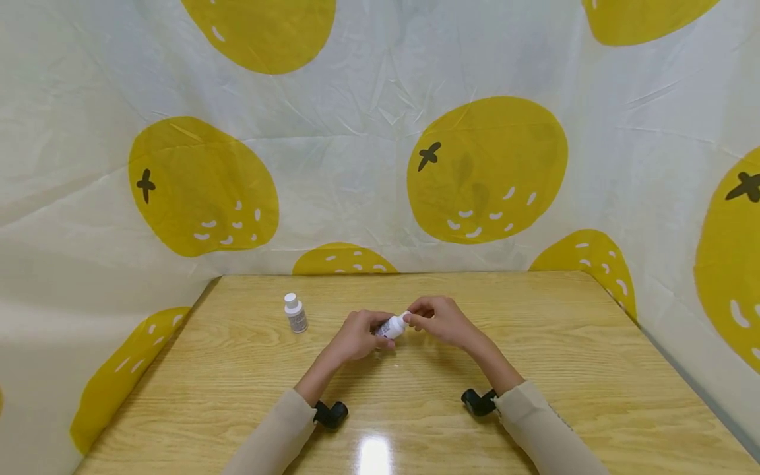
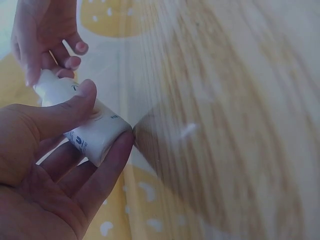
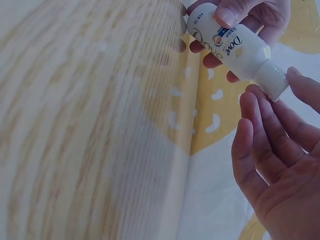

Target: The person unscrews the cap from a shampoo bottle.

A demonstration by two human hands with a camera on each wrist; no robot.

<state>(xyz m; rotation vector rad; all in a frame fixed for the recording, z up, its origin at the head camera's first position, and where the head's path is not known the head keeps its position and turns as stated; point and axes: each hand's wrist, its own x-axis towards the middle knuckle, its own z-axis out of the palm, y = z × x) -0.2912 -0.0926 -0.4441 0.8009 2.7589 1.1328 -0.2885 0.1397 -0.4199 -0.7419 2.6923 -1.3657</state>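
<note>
My left hand (image 1: pixel 356 335) grips a small white bottle (image 3: pixel 230 45) round its body, thumb on one side and fingers on the other. Blue print and the word Dove show on its label in the right wrist view. The bottle is tilted, its white cap (image 3: pixel 271 80) toward my right hand (image 1: pixel 442 321). The thumb and fingertips of that hand pinch the cap from both sides. In the left wrist view the bottle's base (image 2: pixel 112 137) lies by the left fingers, close over the table.
A second white bottle (image 1: pixel 296 315) with a grey label stands upright on the wooden table (image 1: pixel 534 330), left of my hands. A white cloth (image 1: pixel 356 178) printed with yellow fruit hangs behind and at both sides. Black wrist mounts (image 1: pixel 331 415) show at both sleeves.
</note>
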